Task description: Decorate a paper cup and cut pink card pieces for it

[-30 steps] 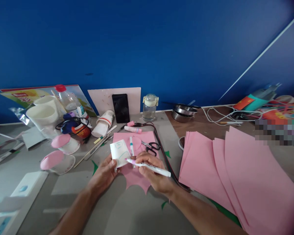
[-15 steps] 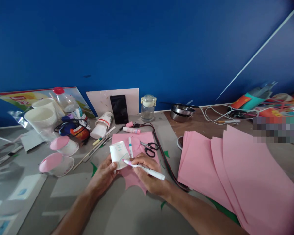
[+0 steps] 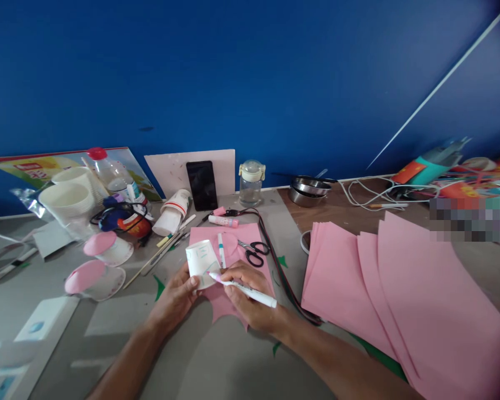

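Note:
My left hand grips a white paper cup near its lower left edge, with thin green marks drawn on the cup's side. My right hand is closed around a white marker whose pink tip touches or almost touches the cup's wall. Beneath both lies a cut pink paper sheet with a scalloped lower edge. On that sheet rest a marker with a teal band, a pink paper disc and black-handled scissors. A pink glue stick lies just behind.
Two cups with pink tops lie at left, near stacked paper cups and a red-capped bottle. A phone and glass jar stand behind. Pink paper sheets fill the right side; metal bowls sit beyond.
The marker in my right hand has tilted slightly, its tip staying at the cup. The whole view has shifted a little; other things on the table lie as before.

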The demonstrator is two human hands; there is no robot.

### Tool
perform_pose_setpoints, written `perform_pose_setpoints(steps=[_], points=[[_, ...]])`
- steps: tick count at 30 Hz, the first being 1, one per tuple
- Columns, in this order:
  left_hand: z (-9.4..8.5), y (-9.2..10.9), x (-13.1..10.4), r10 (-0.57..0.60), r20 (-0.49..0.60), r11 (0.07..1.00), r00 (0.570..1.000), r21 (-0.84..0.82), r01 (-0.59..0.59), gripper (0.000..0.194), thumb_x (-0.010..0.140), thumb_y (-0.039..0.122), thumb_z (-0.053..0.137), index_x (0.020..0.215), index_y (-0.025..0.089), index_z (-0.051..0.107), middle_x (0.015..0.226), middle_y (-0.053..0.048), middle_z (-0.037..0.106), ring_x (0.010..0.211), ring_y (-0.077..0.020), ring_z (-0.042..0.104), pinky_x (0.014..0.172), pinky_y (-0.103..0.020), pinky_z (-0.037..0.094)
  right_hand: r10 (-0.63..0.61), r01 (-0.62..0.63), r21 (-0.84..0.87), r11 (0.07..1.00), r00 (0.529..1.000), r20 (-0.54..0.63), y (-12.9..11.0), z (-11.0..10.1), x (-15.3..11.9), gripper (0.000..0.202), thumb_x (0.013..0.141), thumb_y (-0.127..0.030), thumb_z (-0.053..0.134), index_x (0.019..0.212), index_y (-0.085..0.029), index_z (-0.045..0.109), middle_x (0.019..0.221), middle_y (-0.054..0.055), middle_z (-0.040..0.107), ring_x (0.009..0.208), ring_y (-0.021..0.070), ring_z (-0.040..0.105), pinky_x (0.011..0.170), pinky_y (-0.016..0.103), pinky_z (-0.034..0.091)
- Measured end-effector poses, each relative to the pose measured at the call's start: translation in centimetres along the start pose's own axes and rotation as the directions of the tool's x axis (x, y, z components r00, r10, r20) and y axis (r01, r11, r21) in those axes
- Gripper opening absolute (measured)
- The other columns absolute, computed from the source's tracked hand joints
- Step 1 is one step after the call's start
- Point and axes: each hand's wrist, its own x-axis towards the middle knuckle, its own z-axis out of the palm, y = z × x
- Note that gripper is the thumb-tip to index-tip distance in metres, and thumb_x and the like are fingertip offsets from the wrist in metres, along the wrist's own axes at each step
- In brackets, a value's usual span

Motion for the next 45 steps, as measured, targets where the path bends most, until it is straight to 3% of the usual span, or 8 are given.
perform_pose_setpoints(steps=[11,19,25,33,45], points=[[0.0,0.0,0.0,0.0,-0.023,1.0,1.0,-0.023,-0.001,0.067,0.063,0.037,0.083,0.123,0.018,0.062,0.096,-0.009,0.073,0.079,-0.0226,0.064,0.068,-0.029,0.047,-0.054,0.054,-0.041,0.998,0.999,0.006,-0.3,0.1,0.1,0.014,0.085,-0.018,0.053,0.094,-0.022,0.063,0.086,0.005,0.069,0.079,0.0183,0.062,0.075,0.033,0.051],[0.2,0.2,-0.1,0.002,0.01,1.0,1.0,-0.019,-0.002,0.054,0.064,0.039,0.083,0.111,0.017,0.068,0.081,-0.006,0.072,0.071,-0.02,0.063,0.068,-0.029,0.048,-0.106,0.108,-0.033,0.994,0.993,0.054,-0.8,0.3,0.1,0.012,0.084,-0.02,0.052,0.091,-0.023,0.062,0.078,0.004,0.067,0.081,0.0195,0.064,0.079,0.036,0.052],[0.0,-0.1,0.0,0.001,-0.027,1.0,1.0,-0.016,-0.001,0.058,0.064,0.038,0.083,0.116,0.019,0.065,0.091,-0.008,0.072,0.077,-0.0203,0.063,0.069,-0.028,0.048,-0.032,0.03,-0.034,0.999,0.999,-0.036,-0.3,0.1,-0.1,0.014,0.087,-0.021,0.053,0.097,-0.023,0.063,0.09,0.006,0.07,0.084,0.0191,0.063,0.076,0.033,0.052],[0.0,-0.1,0.0,-0.005,-0.025,1.0,1.0,0.022,0.006,0.061,0.062,0.042,0.083,0.115,0.016,0.066,0.09,-0.008,0.07,0.073,-0.0183,0.059,0.065,-0.027,0.046,-0.031,0.028,-0.037,0.999,0.997,-0.066,-0.3,0.2,0.0,0.013,0.087,-0.021,0.054,0.095,-0.023,0.063,0.085,0.005,0.068,0.079,0.0185,0.062,0.073,0.033,0.05],[0.0,-0.1,-0.1,0.006,0.005,1.0,1.0,0.008,-0.006,0.061,0.065,0.042,0.081,0.118,0.016,0.064,0.089,-0.008,0.071,0.074,-0.0206,0.062,0.065,-0.028,0.046,-0.159,0.162,-0.069,0.984,0.986,0.044,-1.0,0.6,0.0,0.011,0.085,-0.021,0.051,0.089,-0.022,0.06,0.074,0.003,0.066,0.07,0.0173,0.061,0.077,0.036,0.048]])
